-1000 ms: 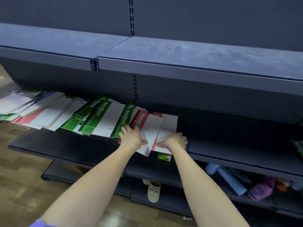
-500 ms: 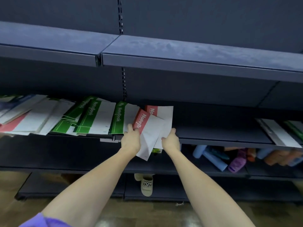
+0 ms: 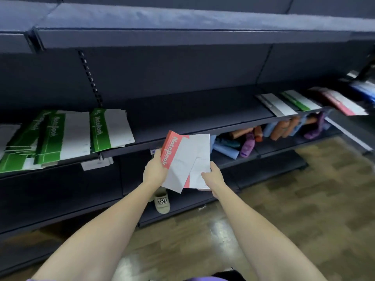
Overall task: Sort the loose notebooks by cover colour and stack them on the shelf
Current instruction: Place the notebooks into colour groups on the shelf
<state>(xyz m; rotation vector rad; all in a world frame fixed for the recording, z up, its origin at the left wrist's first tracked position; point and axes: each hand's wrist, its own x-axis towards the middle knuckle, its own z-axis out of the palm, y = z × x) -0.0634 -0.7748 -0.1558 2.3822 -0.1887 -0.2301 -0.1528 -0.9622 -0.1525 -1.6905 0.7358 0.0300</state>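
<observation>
We record two red notebooks point(image 3: 183, 157), thin, flat and rectangular, each with a red spine band and a pale grey-white cover; the upper one bears "NoteBook" in white on the band. They are held fanned in the air in front of the shelf point(image 3: 203, 122), below its front edge, touching no surface. The left hand point(image 3: 155, 171) grips the upper notebook at its 9 o'clock edge, fingers curled beneath and thumb against the band. The right hand point(image 3: 213, 175) holds the lower notebook at its 4 o'clock corner, thumb laid on the cover, fingers under it.

At 10 o'clock from the held pair, green notebooks point(image 3: 60, 134) of the same pattern lie overlapped and askew on the dark matt metal shelf. At 2 o'clock, farther along the same shelf, lie a grey-banded pile point(image 3: 278, 104), a green-banded pile point(image 3: 300, 101) and a red-banded pile point(image 3: 343, 103), side by side. The tier beneath holds rolled cloths point(image 3: 284, 128) in blue, orange and purple. A beige slipper point(image 3: 162, 201) shows at 6 o'clock, by the wood-patterned floor point(image 3: 304, 199).
</observation>
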